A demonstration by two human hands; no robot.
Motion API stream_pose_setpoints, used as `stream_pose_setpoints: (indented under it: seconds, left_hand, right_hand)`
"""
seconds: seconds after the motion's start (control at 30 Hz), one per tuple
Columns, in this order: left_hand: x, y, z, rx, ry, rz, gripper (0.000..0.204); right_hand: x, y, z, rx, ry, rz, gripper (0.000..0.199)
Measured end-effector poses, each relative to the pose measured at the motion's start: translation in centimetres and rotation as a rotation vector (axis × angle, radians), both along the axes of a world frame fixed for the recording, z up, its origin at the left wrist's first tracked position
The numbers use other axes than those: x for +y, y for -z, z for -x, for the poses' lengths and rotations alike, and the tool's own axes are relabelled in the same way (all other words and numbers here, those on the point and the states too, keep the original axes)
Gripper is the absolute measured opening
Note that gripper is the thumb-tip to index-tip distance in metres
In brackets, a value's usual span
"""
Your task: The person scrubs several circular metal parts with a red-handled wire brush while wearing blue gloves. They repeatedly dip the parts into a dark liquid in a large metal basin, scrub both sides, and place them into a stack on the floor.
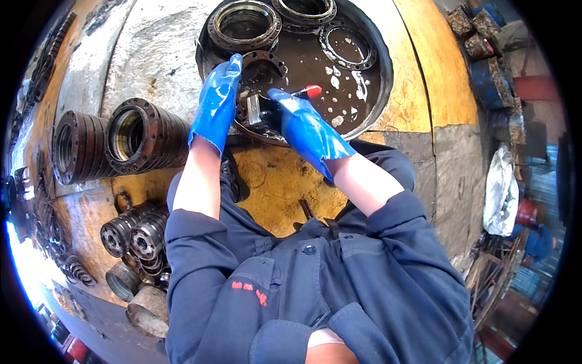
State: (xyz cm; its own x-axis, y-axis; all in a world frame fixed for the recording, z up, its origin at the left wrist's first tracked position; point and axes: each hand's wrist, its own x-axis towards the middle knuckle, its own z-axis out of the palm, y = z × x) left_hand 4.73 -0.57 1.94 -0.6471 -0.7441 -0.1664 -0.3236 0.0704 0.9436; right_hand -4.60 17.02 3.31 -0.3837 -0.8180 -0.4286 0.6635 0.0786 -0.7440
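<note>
Left blue-gloved hand [217,100] grips dark flanged metal ring [262,73] upright over round oily wash pan [381,91], steadying it while right blue-gloved hand [303,124], fingers closed, holds red-handled brush [306,92] against it.

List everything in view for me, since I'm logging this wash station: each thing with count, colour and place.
wash basin: one, dark round tub of murky liquid, top centre
flanged rings in the basin: at least four, grey metal, standing in the liquid
brush: one, red-tipped handle, in the right hand's grip
stacked ring flanges: two stacks lying on their sides, rusty dark, left of the basin
small round hubs: several, dark metal, lower left
white cloth: one, far right
overalls: navy, bottom
left hand: blue glove, on a ring at the basin's near edge
right hand: blue glove, holds the brush
</note>
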Motion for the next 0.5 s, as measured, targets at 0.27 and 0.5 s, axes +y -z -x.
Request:
stream_pose_setpoints:
  seconds: [0.27,0.5]
  left_hand:
    - [0.0,0.3,0.8,-0.015,0.017,0.054,0.065]
    - [0.2,0.6,0.6,-0.06,0.008,0.161,0.064]
  right_hand:
    - [-6.3,5.1,5.7,-0.508,0.304,-0.322,0.022]
    - [-0.5,2.9,5.0,0.189,-0.17,-0.152,0.035]
